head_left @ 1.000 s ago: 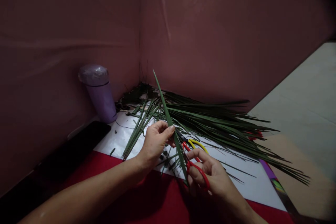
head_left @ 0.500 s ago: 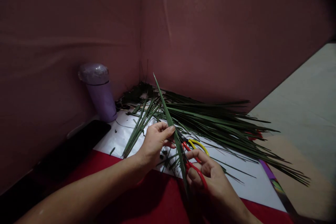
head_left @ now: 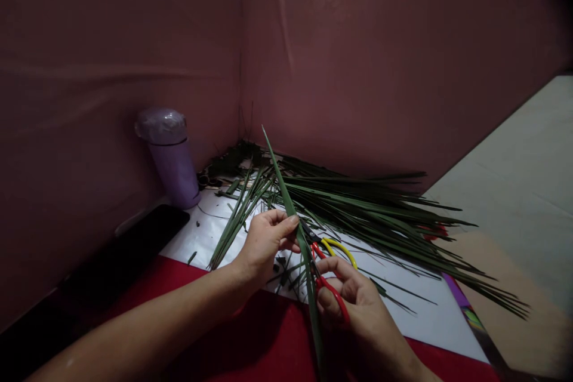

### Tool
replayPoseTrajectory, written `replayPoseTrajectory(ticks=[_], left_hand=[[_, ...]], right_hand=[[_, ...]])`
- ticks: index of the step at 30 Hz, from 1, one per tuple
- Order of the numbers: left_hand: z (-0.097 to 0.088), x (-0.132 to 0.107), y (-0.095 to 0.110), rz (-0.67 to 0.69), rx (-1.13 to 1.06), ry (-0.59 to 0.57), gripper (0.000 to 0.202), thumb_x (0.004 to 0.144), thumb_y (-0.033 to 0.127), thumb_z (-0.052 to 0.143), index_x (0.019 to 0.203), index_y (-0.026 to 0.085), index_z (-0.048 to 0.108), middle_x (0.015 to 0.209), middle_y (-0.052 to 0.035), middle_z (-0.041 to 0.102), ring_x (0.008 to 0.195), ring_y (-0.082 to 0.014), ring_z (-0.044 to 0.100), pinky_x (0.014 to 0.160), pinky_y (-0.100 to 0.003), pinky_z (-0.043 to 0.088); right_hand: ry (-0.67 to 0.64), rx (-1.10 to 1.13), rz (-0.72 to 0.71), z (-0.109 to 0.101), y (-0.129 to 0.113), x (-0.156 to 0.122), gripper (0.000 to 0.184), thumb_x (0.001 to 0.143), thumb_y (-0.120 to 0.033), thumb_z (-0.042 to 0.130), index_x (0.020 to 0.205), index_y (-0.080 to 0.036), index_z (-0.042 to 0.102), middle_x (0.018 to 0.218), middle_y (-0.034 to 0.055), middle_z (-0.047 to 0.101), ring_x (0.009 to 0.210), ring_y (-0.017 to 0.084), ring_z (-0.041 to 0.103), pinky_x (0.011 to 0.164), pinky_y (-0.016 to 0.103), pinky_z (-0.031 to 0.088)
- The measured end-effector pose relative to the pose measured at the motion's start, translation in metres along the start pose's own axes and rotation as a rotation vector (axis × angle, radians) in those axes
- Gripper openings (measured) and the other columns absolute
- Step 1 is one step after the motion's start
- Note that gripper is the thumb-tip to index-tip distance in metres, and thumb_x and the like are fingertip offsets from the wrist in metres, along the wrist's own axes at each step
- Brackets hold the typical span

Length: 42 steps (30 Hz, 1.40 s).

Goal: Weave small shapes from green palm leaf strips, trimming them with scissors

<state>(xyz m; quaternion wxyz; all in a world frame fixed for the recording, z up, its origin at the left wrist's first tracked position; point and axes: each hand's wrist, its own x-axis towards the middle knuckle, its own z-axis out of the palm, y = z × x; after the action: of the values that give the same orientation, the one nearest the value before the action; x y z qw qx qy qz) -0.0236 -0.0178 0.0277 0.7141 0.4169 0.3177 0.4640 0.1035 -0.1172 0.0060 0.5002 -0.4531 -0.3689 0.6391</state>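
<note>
My left hand (head_left: 268, 239) pinches a long green leaf (head_left: 286, 197) between thumb and fingers, near the leaf's middle. The pointed tip slants up and away, while the lower part runs down past my right hand (head_left: 353, 298). That hand is closed around red-handled scissors (head_left: 341, 305), a finger and thumb at the loops. Their narrow blades lie along the leaf's lower part and are partly hidden by it. Just beyond, a second pair of scissors (head_left: 338, 246), with yellow and red handles and dark blades, lies on the white sheet (head_left: 430, 316).
Many long leaves (head_left: 367, 203) spread across the sheet to the right, with a smaller bundle (head_left: 237, 221) left of them. Leaf scraps are scattered around. A purple tumbler (head_left: 174, 173) and a dark phone-like slab (head_left: 165, 227) stand at left. Red cloth (head_left: 215, 346) lies in front; pink walls rise behind.
My right hand and the red-handled scissors have shifted slightly. More of the leaf's lower end shows beside them. My left hand keeps its pinch in the same place.
</note>
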Motion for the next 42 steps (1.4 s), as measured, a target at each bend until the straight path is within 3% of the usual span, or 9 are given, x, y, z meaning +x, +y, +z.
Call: replayPoseTrajectory(ticks=[16,42], left_hand=[[0.0005,-0.0006,-0.0006,-0.033,0.016,-0.009,0.021,0.069,0.027,0.064,0.061,0.012,0.051,0.06,-0.0011,0.054,0.049,-0.0092,0.052,0.047,-0.023,0.044],[-0.0014,-0.0009,-0.0062,-0.069,-0.028,-0.055,0.024,0.067,0.03,0.066,0.061,0.013,0.049,0.059,0.0003,0.053,0.048,-0.0089,0.052,0.047,-0.023,0.045]], right_hand=[[0.03,0.015,0.012,-0.0025,0.0024,0.0015,0.04,0.065,-0.037,0.073,0.088,-0.019,0.045,0.05,-0.0078,0.049,0.039,0.005,0.037,0.04,0.017,0.028],[0.004,0.063,-0.025,0.0019,-0.0008,0.0005,0.034,0.071,-0.032,0.07,0.089,-0.019,0.045,0.048,-0.0088,0.047,0.037,0.002,0.03,0.039,0.014,0.025]])
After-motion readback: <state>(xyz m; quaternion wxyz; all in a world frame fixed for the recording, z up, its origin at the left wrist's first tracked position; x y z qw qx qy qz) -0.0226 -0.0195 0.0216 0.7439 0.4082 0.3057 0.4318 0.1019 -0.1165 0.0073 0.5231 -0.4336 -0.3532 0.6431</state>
